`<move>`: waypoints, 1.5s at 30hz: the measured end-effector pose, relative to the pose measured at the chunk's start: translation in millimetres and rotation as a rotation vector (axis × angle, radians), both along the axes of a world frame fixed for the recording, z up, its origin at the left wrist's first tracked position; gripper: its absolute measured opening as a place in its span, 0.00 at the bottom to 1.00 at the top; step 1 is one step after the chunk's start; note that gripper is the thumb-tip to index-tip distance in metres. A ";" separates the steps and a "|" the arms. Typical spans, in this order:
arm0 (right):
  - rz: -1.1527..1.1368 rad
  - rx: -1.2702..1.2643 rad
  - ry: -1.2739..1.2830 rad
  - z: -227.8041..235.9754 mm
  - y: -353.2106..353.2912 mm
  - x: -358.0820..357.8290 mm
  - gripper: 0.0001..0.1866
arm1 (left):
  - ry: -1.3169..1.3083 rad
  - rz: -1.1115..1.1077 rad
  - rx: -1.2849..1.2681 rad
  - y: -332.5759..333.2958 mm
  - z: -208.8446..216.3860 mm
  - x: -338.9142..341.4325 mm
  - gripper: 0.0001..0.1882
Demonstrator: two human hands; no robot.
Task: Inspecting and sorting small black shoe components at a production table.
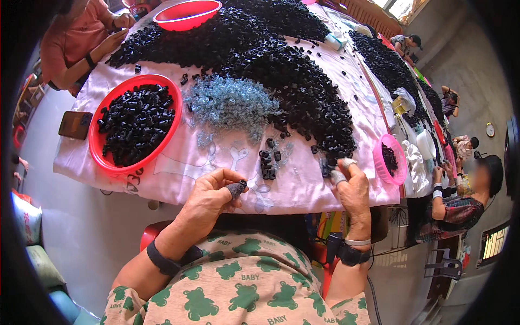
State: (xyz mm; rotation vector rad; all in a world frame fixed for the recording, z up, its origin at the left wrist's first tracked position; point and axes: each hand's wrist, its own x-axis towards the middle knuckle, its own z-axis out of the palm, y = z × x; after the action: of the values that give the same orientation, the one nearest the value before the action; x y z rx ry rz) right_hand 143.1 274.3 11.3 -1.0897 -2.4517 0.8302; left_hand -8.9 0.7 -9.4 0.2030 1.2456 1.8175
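Note:
My left hand point(208, 197) is closed in a pinch on a small black plastic piece point(243, 184), held just above the cloth's near edge. A dark cover wraps one of its fingertips. Over the near right end of the black pile, my right hand point(351, 189) has thumb and forefinger apart, both in pale finger covers. Its fingertips are beside loose black pieces point(327, 167), and nothing plainly shows between them. Between my hands lies a small cluster of black pieces point(267, 164). Behind that cluster spreads a heap of clear bluish plastic pieces point(230, 105).
A red basin point(95, 146) of black pieces stands left, next to a phone point(75, 125). At right is a pink basket point(401, 172). The large black pile point(292, 81) covers the far table, with another red basin point(187, 16). Co-workers sit at left and right.

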 end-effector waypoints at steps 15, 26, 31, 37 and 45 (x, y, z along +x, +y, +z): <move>0.103 -0.115 0.200 5.3 8.1 4.7 0.11 | 0.024 -0.020 -0.024 -0.8 2.1 0.3 0.10; 0.166 -0.062 0.124 -1.5 1.2 0.6 0.13 | 0.028 -0.021 -0.012 0.6 1.4 0.7 0.10; 0.142 -0.254 0.342 14.2 -12.1 -7.0 0.15 | 0.015 -0.020 -0.010 -0.5 -0.2 -0.7 0.08; 0.126 -0.186 0.364 0.6 2.3 -0.5 0.18 | 0.028 -0.020 -0.012 0.3 1.9 0.1 0.08; 0.158 -0.117 0.352 -0.7 -10.3 -9.6 0.19 | 0.030 -0.022 -0.032 0.0 1.0 -0.3 0.10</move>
State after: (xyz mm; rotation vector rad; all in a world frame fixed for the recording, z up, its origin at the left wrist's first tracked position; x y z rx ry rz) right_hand 133.5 264.0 10.6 -0.7171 -2.2328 1.1210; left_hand -9.2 0.7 -8.3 0.2261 1.2883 1.7807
